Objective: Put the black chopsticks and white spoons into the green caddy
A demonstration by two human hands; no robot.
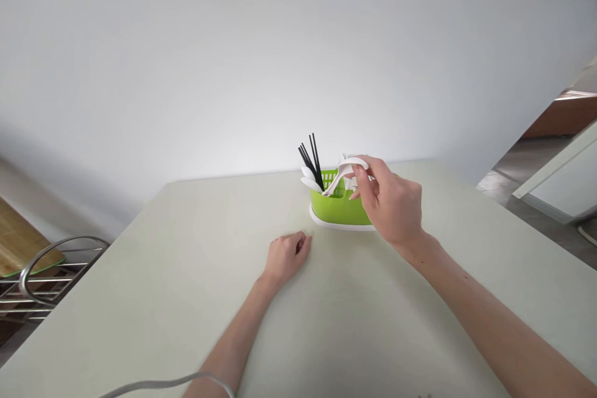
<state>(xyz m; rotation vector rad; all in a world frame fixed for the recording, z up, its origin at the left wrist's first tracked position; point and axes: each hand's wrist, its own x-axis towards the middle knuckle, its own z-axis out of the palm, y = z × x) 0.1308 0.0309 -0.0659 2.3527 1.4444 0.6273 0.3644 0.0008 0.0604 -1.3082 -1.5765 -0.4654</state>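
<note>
A green utensil basket (338, 210) with a slotted back wall and a white base stands on the table near the wall. Several black chopsticks (311, 158) and white spoons (311, 184) lean out of its left side. My right hand (392, 202) is over the basket's right part, its thumb and fingers pinching a white spoon (342, 173) by its upper, curved end. The spoon's lower end slants down to the basket's front rim. More white pieces behind my fingers are partly hidden. My left hand (286, 256) rests on the table in a loose fist, in front of the basket and apart from it.
A pale table (209, 261) reaches back to a white wall (233, 62). At the left edge are a metal rack (60, 280) and a wooden board (23, 239). A grey cable (168, 382) crosses my left forearm. A white panel (559, 168) stands beyond the table at right.
</note>
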